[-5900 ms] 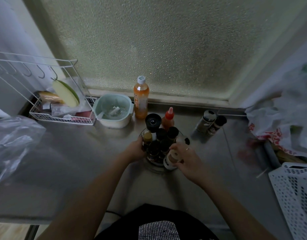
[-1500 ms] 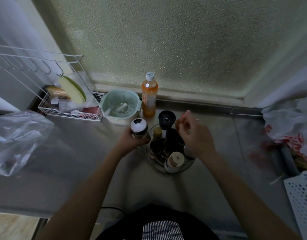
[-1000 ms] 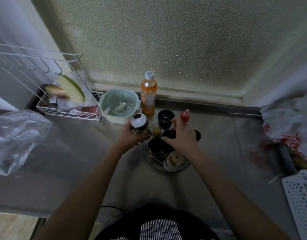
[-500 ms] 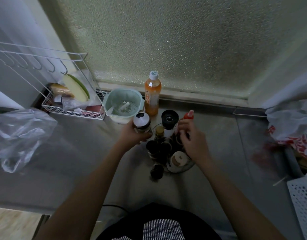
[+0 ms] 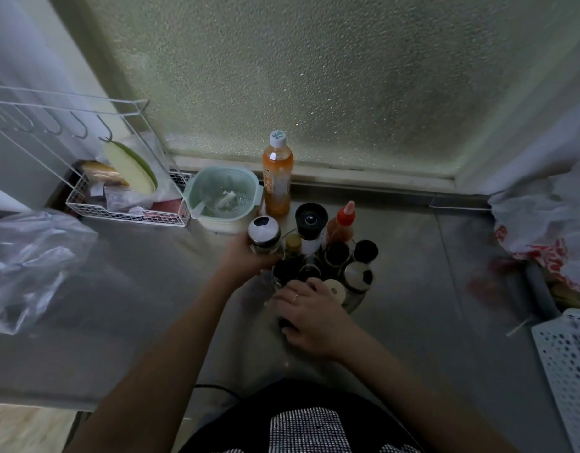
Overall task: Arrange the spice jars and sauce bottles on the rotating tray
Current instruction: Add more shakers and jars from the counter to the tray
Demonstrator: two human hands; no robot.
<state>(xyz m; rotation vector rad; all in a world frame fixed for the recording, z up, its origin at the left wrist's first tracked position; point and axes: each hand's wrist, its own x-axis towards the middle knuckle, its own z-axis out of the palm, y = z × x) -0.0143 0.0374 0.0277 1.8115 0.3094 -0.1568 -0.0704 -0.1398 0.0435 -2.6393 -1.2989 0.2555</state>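
Steel-lidded jar (image 5: 264, 235) gripped by left hand (image 5: 246, 256) — right hand (image 5: 310, 317) clasps fallen dark jar (image 5: 286, 322).

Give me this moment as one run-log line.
left hand: grips shaker jar at tray edge | right hand: curled around small dark jar, mostly hidden, beside tray | red sauce bottle: upright on tray

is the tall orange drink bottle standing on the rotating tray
No, the orange drink bottle stands on the counter by the window ledge, behind the rotating tray and apart from it.
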